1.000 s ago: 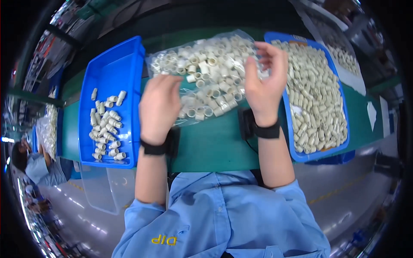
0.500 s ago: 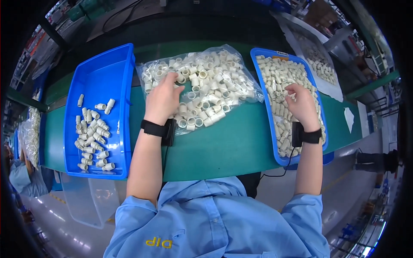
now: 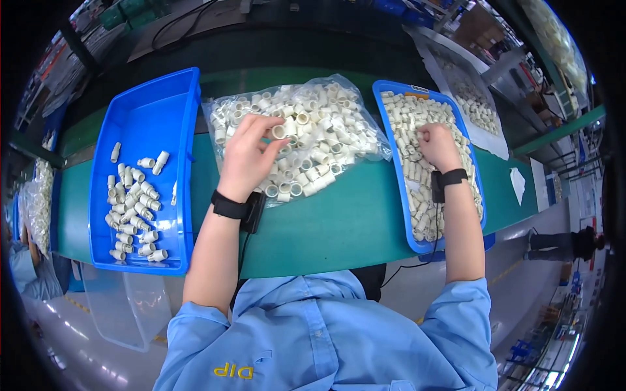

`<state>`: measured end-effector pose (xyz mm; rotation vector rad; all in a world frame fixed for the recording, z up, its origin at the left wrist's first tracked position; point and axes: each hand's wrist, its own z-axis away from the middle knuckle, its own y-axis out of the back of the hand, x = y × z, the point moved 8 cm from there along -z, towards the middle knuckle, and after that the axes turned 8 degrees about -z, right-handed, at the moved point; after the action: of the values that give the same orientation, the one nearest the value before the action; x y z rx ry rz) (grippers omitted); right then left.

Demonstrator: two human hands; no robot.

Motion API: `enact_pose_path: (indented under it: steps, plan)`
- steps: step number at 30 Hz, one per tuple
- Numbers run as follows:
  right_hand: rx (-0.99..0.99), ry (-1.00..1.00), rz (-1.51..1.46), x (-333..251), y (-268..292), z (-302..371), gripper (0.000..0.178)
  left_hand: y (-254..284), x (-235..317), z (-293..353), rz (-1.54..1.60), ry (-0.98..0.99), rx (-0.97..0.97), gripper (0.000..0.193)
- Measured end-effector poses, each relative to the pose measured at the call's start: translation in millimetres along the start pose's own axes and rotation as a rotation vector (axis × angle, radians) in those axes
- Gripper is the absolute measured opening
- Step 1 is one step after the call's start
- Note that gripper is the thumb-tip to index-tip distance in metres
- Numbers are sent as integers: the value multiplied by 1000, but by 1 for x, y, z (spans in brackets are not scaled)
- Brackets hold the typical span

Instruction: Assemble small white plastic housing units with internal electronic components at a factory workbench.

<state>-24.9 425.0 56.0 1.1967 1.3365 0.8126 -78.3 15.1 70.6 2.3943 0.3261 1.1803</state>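
My left hand [image 3: 249,156] rests on a clear plastic bag [image 3: 306,130] heaped with small white ring-shaped parts, its fingers closing around one ring near the bag's middle. My right hand [image 3: 438,146] is down in the right blue tray [image 3: 399,195], which is full of white cylindrical parts, with its fingers curled into the pile. What it grips is hidden. Both wrists wear black straps. The left blue tray [image 3: 182,117] holds a looser group of assembled white pieces toward its near end.
The green table [image 3: 339,228] has its front edge just before my body. A second clear bag of white parts [image 3: 473,104] lies at the far right on white sheeting. Cables run along the dark back of the bench. A person stands far right on the floor.
My right hand left the bag and moved right into the full tray, where it now digs in the parts. My left hand stays on the bag, shifting slightly toward its middle.
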Motion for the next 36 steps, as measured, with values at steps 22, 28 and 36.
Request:
enact_pose_path:
  steps: [22,28,36]
  plan:
    - [-127,-90,-93,-3,0,18,32,4,24,13,177,-304,184,35]
    - [-85,-157,-117,11,4,15,26,4,27,14,160,-323,186,36]
    - [35,-218,-1,13,17,11,33,3,36,15,157,-346,156,36]
